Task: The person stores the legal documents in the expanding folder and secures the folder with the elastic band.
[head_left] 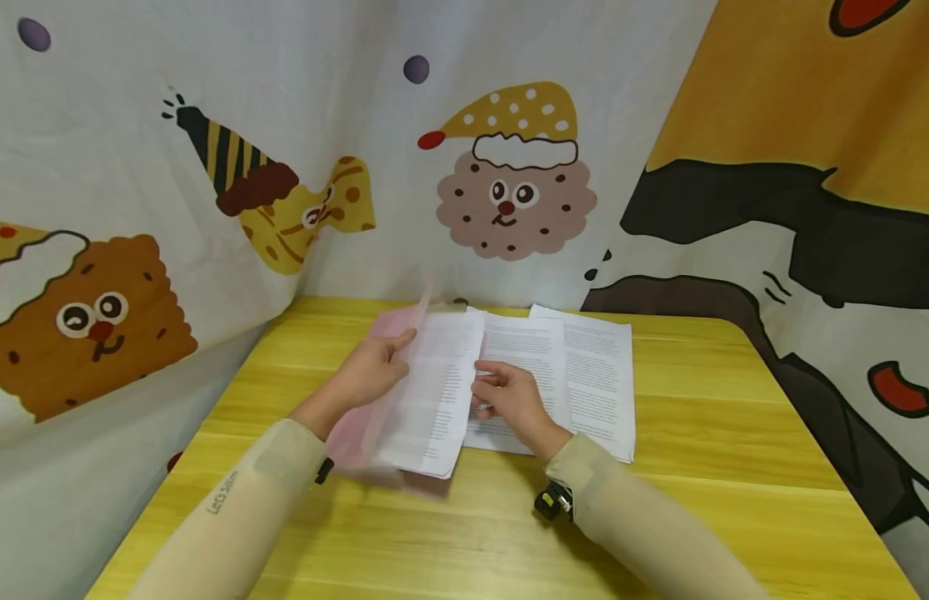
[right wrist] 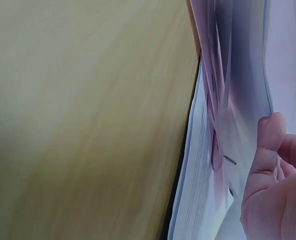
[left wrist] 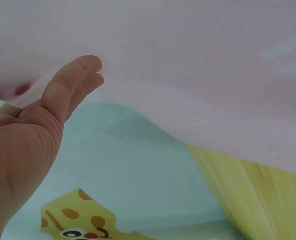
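A translucent pink plastic folder (head_left: 352,437) lies spread on the wooden table, its cover lifted. My left hand (head_left: 370,371) holds this cover, which fills the top of the left wrist view as a pale pink sheet (left wrist: 198,60). Within the folder is a stack of printed paper (head_left: 445,408), partly seen through the plastic. At the stack's right edge, my right hand (head_left: 512,404) pinches the paper between thumb and fingers. In the right wrist view the thumb of that hand (right wrist: 275,185) meets the raised paper edge (right wrist: 267,65).
Two more lots of printed pages, a nearer one (head_left: 524,346) and a farther one (head_left: 602,383), overlap on the right, partly under the folder's paper. The yellow wooden table (head_left: 704,467) meets a cartoon-printed cloth (head_left: 389,217) at the back.
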Motion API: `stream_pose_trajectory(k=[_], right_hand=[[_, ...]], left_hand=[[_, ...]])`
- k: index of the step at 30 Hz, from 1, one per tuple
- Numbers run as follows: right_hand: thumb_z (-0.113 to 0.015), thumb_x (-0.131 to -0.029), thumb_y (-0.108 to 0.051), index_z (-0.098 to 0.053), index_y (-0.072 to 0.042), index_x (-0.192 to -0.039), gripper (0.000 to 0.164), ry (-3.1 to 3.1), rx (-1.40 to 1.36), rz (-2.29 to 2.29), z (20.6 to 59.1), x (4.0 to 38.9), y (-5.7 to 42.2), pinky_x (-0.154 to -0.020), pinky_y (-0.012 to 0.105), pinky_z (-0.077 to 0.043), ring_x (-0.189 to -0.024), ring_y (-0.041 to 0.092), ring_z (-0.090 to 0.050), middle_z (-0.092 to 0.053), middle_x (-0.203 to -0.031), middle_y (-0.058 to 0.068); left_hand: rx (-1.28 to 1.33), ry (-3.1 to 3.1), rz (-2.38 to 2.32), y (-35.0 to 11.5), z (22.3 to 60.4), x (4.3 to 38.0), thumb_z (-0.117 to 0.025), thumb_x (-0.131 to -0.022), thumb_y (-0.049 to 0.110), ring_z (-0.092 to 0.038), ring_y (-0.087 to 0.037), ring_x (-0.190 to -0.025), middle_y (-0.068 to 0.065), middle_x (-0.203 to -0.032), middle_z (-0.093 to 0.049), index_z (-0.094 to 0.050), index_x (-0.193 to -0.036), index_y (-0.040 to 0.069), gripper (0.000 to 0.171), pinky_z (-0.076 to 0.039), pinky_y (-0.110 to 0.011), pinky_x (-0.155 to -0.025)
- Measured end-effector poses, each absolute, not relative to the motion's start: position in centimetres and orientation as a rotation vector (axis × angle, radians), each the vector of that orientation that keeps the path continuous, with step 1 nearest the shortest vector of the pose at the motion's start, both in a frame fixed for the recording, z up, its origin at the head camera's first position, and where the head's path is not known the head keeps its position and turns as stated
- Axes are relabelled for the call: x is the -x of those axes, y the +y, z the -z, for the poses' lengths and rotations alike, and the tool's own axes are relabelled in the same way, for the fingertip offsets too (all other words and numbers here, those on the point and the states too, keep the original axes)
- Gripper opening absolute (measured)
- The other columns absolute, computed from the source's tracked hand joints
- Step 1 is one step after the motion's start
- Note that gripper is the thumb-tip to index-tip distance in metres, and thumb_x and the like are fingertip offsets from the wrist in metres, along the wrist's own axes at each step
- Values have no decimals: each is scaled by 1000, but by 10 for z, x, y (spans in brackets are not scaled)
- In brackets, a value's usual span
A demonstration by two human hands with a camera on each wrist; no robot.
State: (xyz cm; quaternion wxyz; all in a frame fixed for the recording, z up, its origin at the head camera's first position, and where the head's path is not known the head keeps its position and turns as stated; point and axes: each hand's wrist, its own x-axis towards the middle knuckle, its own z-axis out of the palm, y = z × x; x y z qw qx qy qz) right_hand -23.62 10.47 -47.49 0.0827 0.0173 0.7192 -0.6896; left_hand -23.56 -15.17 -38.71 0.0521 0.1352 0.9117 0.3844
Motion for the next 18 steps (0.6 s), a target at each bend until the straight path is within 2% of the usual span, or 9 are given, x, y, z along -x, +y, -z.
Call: stream_pose_trajectory(k=[1,2,3,5,7,9,12,15,18], right_hand=[[-73,-94,-1,-73,-6,-136,42,2144,-44,2064,475,237,102,-60,30,-61,-80,21,-76,-77,-112,16],[-73,-94,0,-72,-5,-136,42,2142,-38,2069,475,237,100,-59,30,-61,-78,19,-75,-77,-111,16],[-73,-94,0,-72,-4,-136,42,2137,-31,2075,476,238,97,-59,30,-61,-77,18,-75,-77,-111,16],[-73,-93,1,-72,-2,-135,42,2123,-22,2088,477,240,91,-58,29,-61,-74,15,-73,-77,-110,17],[-72,-92,2,-72,-1,-134,42,2104,-22,2100,479,241,86,-56,28,-60,-72,14,-73,-77,-110,17],[-72,-91,2,-72,0,-134,42,2090,-31,2109,479,243,82,-55,27,-59,-70,14,-72,-78,-110,18],[-72,-91,2,-72,1,-133,41,2095,-30,2103,480,245,75,-54,26,-58,-69,14,-73,-78,-111,18],[-73,-92,-1,-72,1,-132,41,2119,-30,2081,479,245,70,-53,26,-58,-67,14,-73,-78,-111,17],[-74,-91,-3,-73,1,-132,41,2152,-40,2054,480,246,66,-52,27,-59,-65,14,-72,-78,-109,16]], left_hand=[[-414,2773,-1163,-151,387,236,-54,-99,9,-23,-11,-52,-23,-98,-65,-43,-160,5,62,-27,-24,-48],[-419,2770,-1166,-151,387,236,-54,-99,9,-23,-11,-51,-18,-93,-64,-43,-160,5,62,-27,-24,-48],[-423,2772,-1163,-151,387,235,-55,-98,9,-23,-11,-51,-12,-83,-56,-44,-159,5,62,-27,-24,-48],[-431,2768,-1164,-151,387,235,-55,-98,9,-23,-11,-51,-4,-76,-46,-44,-159,4,62,-27,-24,-48],[-445,2767,-1172,-151,387,235,-55,-98,9,-22,-11,-51,-1,-75,-46,-44,-159,4,62,-27,-23,-48],[-448,2764,-1186,-150,387,234,-55,-98,9,-22,-11,-51,-3,-77,-49,-45,-158,4,61,-27,-23,-49],[-454,2766,-1194,-150,387,234,-55,-98,8,-23,-11,-52,-14,-84,-59,-45,-158,3,61,-27,-23,-49],[-446,2766,-1200,-150,387,234,-55,-98,8,-23,-11,-52,-25,-107,-69,-45,-158,3,61,-28,-23,-49],[-429,2754,-1200,-150,387,233,-55,-99,8,-23,-10,-51,-30,-115,-68,-44,-159,5,61,-27,-22,-48]])
